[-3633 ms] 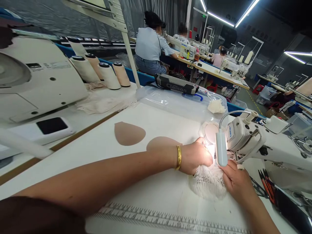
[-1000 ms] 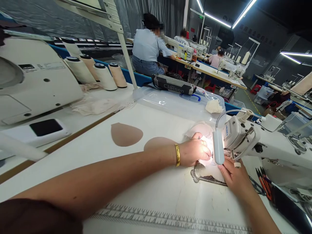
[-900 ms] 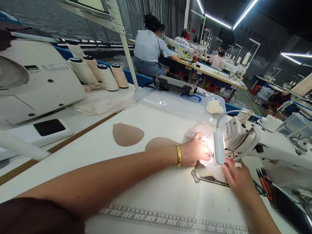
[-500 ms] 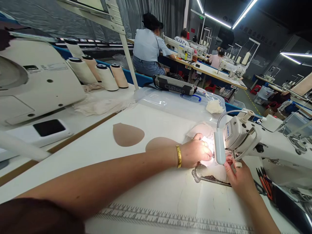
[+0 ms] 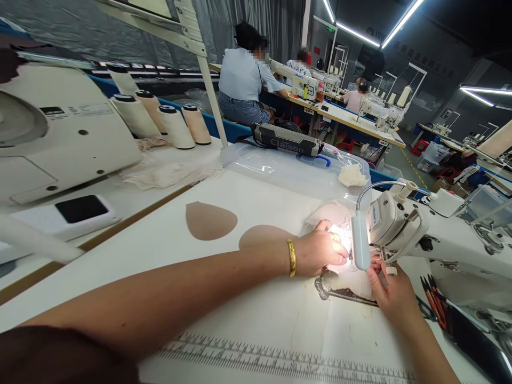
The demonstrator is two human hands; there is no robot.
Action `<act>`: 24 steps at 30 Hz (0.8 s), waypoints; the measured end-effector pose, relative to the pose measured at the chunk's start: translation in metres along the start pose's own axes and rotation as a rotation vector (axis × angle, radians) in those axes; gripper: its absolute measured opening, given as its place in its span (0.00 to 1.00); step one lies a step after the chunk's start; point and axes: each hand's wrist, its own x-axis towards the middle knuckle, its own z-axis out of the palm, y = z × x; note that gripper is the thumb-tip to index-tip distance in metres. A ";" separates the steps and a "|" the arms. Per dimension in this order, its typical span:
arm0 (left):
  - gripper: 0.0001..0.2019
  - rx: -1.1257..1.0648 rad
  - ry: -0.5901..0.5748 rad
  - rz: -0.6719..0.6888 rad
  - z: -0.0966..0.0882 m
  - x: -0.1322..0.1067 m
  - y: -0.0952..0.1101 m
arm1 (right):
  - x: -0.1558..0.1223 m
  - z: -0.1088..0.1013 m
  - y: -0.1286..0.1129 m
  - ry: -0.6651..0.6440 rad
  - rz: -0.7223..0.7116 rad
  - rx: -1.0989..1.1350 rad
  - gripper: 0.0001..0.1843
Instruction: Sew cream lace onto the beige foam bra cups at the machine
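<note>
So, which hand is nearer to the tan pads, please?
Left. The left hand sits just right of the tan pads; the right hand is farther right, beyond the lamp.

both hands (image 5: 320, 250) (image 5: 394, 293) reach forward (fingers curled), close together.

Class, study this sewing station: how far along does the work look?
Done, seemingly: part of the pale fabric lies bunched on the far side of the sewing machine head. In hand: the left hand pinches that fabric under the lamp; the right hand touches it. Left: two tan cup pads lie untouched.
</note>
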 end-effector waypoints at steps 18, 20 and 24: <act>0.05 0.194 0.072 0.070 -0.005 -0.007 0.025 | 0.002 -0.009 -0.012 -0.197 -0.143 0.088 0.13; 0.08 0.202 0.076 0.082 -0.007 -0.007 0.032 | 0.003 -0.011 -0.017 -0.271 -0.182 0.123 0.13; 0.11 0.214 0.076 0.107 -0.009 -0.008 0.043 | 0.005 -0.012 -0.022 -0.342 -0.225 0.109 0.15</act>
